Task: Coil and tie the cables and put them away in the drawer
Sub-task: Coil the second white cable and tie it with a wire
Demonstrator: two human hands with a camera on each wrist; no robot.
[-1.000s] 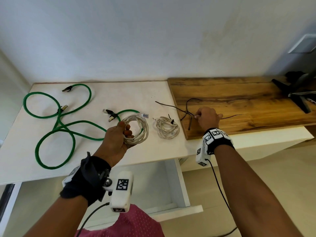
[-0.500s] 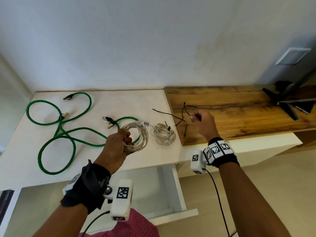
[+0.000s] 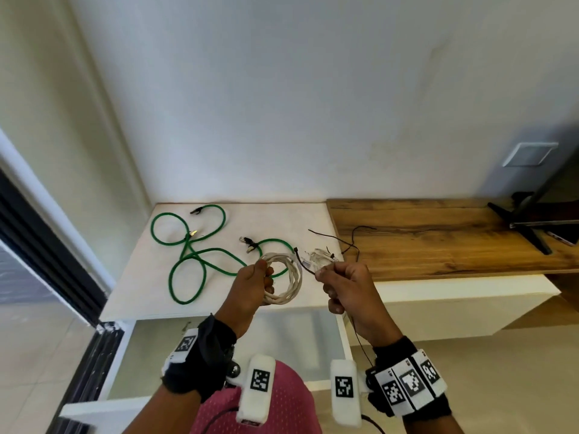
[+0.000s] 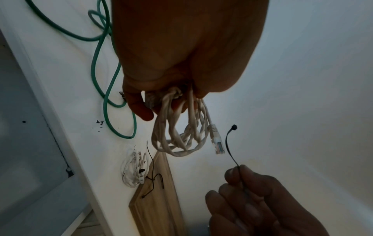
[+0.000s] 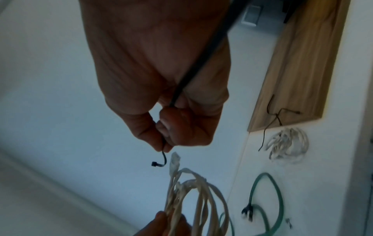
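- Since a second ago the right hand has left the wooden board, where it was picking among the loose black ties, and has come in front of the body with one black zip tie pinched between thumb and forefinger.
- The tie's head end sticks out just beyond the right fingers; the long tail runs back under the palm toward the wrist.
- The left hand still has its fingers curled round the coiled white cable, loops hanging below the fingers and the clear plug dangling free at the side nearest the tie.
- The tie's head sits just beside that plug, apart from the coil and not yet through it.
- Judged from this, fetching the tie is done and wrapping it round the gathered loops is the step in hand.
- Both hands are raised off the bench, facing each other above the open drawer, backs of the hands toward the head camera.
- Beyond the right fingers a smaller white coil lies already tied on the bench; beyond the left fingers the green cable sprawls uncoiled.
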